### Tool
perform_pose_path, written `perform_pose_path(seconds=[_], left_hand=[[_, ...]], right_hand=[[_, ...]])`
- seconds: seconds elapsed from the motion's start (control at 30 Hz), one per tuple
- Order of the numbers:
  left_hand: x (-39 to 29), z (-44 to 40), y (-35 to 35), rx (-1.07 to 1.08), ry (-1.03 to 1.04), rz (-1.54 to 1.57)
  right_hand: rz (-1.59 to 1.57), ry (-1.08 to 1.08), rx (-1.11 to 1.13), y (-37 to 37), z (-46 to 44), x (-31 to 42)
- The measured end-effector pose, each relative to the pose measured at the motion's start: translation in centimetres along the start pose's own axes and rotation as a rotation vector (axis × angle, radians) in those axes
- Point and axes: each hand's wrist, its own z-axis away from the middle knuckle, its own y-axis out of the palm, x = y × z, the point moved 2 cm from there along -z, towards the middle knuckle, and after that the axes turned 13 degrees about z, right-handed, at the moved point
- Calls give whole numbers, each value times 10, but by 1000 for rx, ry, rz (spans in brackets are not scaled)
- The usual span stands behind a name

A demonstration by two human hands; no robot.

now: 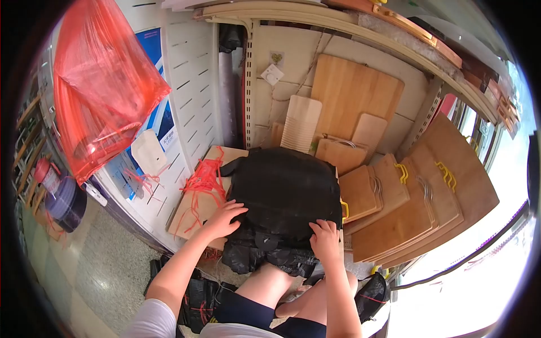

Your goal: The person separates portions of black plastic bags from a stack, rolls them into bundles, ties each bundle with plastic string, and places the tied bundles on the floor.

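A large black bundle (282, 183), wrapped in what looks like plastic or cloth, lies before me above my knees. My left hand (225, 218) rests at its left edge, fingers spread on the black surface. At the lower right edge, my right hand (326, 235) touches the bundle with its fingers a little bent and apart. Crumpled black plastic (265, 256) hangs from the near side. Just left of the bundle, tangled red plastic string (204, 181) lies on a pale wooden board (189, 214).
Wooden cutting boards (394, 208), some with yellow handles, lean at the right; more boards (358, 90) stand at the back. A red plastic bag (101, 96) hangs at the upper left. A bottle of dark liquid (66, 205) is at far left. Black bags (200, 298) lie by my legs.
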Motion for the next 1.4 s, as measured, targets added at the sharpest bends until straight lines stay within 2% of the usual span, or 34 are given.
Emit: perform_pose_path(seconds=[0.2, 0.3, 0.47, 0.57, 0.67, 0.7, 0.77, 0.8, 0.9, 0.93, 1.03, 1.13, 1.23, 1.3, 1.4], left_hand=[[-5, -20, 0, 53, -23, -90], [-10, -21, 5, 71, -33, -145], [-10, -20, 1, 88, -53, -125], [-42, -9, -18, 120, -26, -257], [-35, -12, -25, 168, -100, 22], [-31, -15, -23, 119, -133, 98], [-15, -28, -16, 18, -198, 244], [-11, -38, -14, 36, -231, 349], [3, -49, 1, -18, -398, 282], [7, -51, 4, -3, -462, 219], [10, -48, 12, -99, -349, 68], [7, -46, 12, -112, -332, -89], [-18, -40, 10, -273, -117, -370], [-53, -31, 9, -368, 24, -334], [-102, -10, 29, -429, 124, -28]], right_hand=[[59, -69, 145, 11, -12, 1], [68, -89, 136, 12, -14, 3], [-35, -92, 168, -2, -12, -1], [-148, -97, 222, -23, -1, -8], [-249, -43, 316, -31, 0, -16], [-276, -15, 351, -32, 0, -18], [-429, 161, 389, -32, -8, -16], [-506, 247, 402, -29, -12, -15], [-396, 247, 190, -2, -11, -18], [-347, 233, 238, 4, -12, -21], [-399, 174, 217, -7, -13, -19], [-337, -40, 180, -20, -6, -17], [-261, -42, 229, -29, -3, -16], [-137, -52, 176, -22, -4, -16], [-12, -92, 105, -22, -4, -17]])
